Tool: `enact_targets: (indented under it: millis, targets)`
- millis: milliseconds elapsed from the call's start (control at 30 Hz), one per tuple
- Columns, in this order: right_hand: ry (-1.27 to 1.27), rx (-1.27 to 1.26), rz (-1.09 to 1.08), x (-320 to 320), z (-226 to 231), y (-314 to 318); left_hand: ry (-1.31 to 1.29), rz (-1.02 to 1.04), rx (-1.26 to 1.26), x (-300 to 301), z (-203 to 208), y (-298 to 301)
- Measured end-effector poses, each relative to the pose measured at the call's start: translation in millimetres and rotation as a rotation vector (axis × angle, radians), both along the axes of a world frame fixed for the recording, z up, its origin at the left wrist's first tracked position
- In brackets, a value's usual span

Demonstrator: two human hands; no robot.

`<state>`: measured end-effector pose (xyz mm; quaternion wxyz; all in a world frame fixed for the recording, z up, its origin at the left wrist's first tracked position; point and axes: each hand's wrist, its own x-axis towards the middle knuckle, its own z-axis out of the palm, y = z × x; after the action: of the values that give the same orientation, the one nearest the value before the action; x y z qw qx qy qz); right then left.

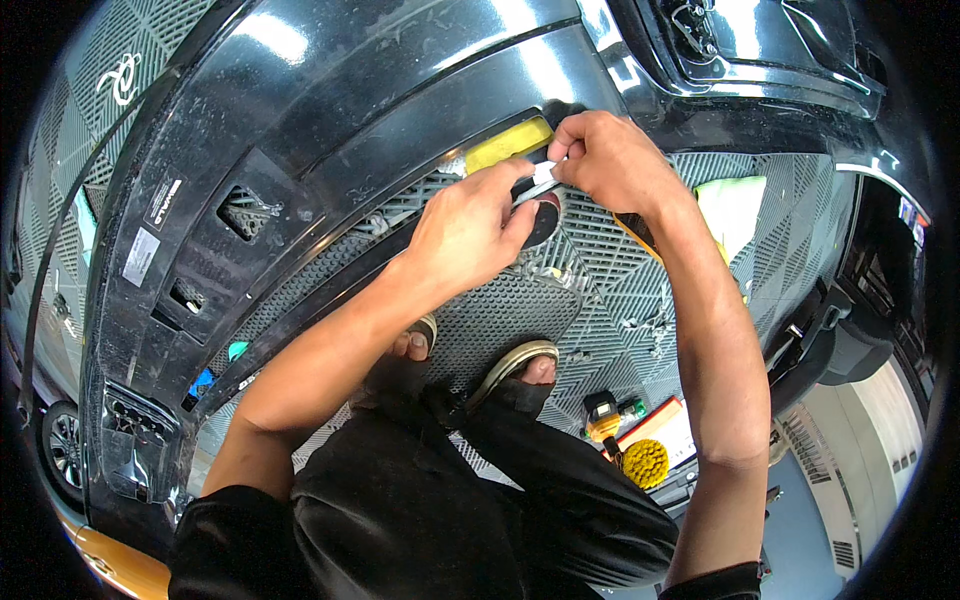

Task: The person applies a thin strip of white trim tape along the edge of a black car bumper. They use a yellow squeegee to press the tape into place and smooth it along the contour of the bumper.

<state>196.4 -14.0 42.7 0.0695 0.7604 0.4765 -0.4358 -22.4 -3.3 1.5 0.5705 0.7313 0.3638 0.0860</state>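
Observation:
My left hand (462, 228) is closed, thumb and fingers pinched at the lower edge of a glossy black car body panel (400, 85). My right hand (612, 160) faces it, its fingertips drawn together close to the left ones. Between them is a small white piece (543, 173), with a thin greyish strip beside it; both hands seem to grip this piece. Fingers cover part of it, so its kind is unclear. Just above, a flat yellow piece (508, 145) lies along the panel's edge. A small dark rounded thing shows behind my right fingers.
Below the panel, grey slatted floor tiles (620, 270) carry a dark perforated mat (500, 325) where my feet stand. A pale green cloth (730, 212) lies to the right. A yellow round brush (645, 463) and a yellow-black tool (602, 415) sit near my right leg. A black seat (850, 345) stands far right.

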Motion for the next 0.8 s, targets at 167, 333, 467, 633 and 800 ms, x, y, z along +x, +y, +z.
enact_targets:
  millis: [167,333,467,633,800]
  targets:
    - [0.039,0.08,-0.058,-1,2,-7,-0.059,0.03,0.021,-15,-2,-5]
    - [0.064,0.159,-0.09,-6,7,-12,-0.17,0.018,0.234,-21,-10,-16]
    - [0.117,0.151,-0.092,-7,14,-10,-0.101,-0.068,0.288,-21,-2,-26]
    - [0.215,0.241,-0.164,0,14,-18,-0.086,-0.109,0.286,-20,-2,-25]
    - [0.068,0.326,-0.366,8,16,-28,-0.041,-0.149,0.311,-8,3,-24]
